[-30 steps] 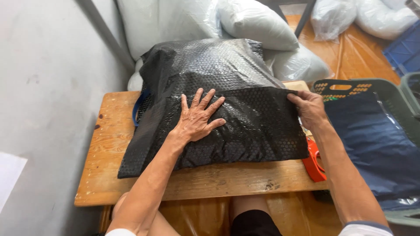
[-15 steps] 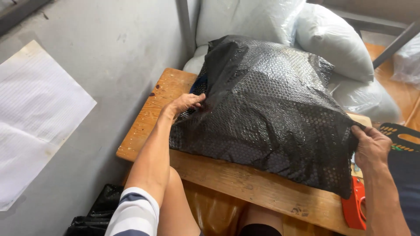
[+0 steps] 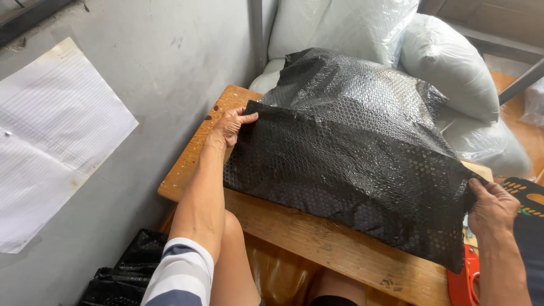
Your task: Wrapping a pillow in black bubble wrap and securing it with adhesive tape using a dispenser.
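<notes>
Head view: black bubble-wrap bag (image 3: 351, 164) stretched between left hand (image 3: 231, 126) and right hand (image 3: 492, 207), both clamped on its corners.

Soft, even daylight fills the scene, brightest toward one o'clock, where the white plastic-wrapped pillows (image 3: 453, 62) nearly wash out. The black bubble-wrap bag (image 3: 351, 153) shows small speckled glare across its bubbles. Shadows under the worn wooden bench (image 3: 317, 238) are faint. Focus is sharp throughout, with slight wide-angle stretching at the edges.
</notes>
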